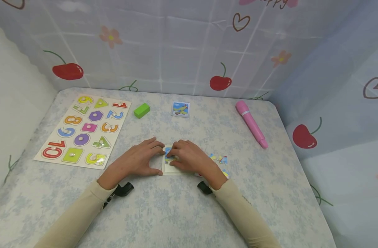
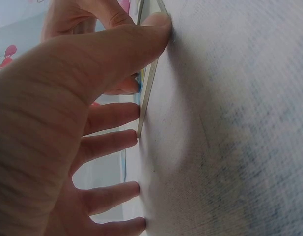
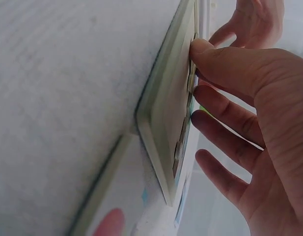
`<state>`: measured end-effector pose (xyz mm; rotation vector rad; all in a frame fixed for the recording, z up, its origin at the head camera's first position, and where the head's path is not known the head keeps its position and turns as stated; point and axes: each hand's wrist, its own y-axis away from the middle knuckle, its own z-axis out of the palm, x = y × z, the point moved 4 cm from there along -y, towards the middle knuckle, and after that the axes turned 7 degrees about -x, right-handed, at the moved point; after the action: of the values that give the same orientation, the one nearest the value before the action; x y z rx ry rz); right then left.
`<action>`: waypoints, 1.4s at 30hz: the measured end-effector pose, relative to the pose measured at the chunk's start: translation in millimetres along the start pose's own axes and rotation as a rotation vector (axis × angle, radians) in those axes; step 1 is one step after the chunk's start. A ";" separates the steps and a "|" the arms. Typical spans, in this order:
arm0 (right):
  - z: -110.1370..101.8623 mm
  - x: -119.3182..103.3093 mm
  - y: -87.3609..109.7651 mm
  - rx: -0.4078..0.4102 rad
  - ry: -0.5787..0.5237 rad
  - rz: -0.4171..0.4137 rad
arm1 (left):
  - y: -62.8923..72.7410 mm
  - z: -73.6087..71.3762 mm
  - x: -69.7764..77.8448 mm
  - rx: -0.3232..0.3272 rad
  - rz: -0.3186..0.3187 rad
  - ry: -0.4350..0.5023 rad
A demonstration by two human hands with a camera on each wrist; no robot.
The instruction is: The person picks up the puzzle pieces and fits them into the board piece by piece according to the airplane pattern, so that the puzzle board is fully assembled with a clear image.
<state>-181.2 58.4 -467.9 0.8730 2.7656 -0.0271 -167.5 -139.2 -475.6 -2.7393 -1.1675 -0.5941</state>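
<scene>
A small pale jigsaw board (image 1: 176, 169) lies flat on the table, part of a blue picture showing in its recess. My left hand (image 1: 143, 158) is at its left side; in the left wrist view the thumb (image 2: 153, 27) touches one corner, and two fingers meet the edge. Over the board is my right hand (image 1: 189, 156), its thumb (image 3: 203, 49) and fingertips touching fitted pieces in the right wrist view. Its fingers are spread and only slightly bent. Loose jigsaw pieces (image 1: 223, 159) lie beyond the right wrist, partly hidden by it.
A picture card with an airplane (image 1: 180, 109) lies behind the board. A green block (image 1: 141, 110) and a number-and-shape puzzle board (image 1: 89, 127) are at left. On the right lies a pink microphone-shaped toy (image 1: 252, 124). A patterned curtain (image 1: 176, 51) hangs behind the table.
</scene>
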 end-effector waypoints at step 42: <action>-17.6 60.2 86.2 0.003 -0.073 0.243 | -0.1 -0.1 1.7 -0.019 -0.027 0.004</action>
<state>-183.9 164.7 -460.2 1.1782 2.5743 -0.0205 -166.5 -138.0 -474.8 -2.7411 -1.2065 -0.6164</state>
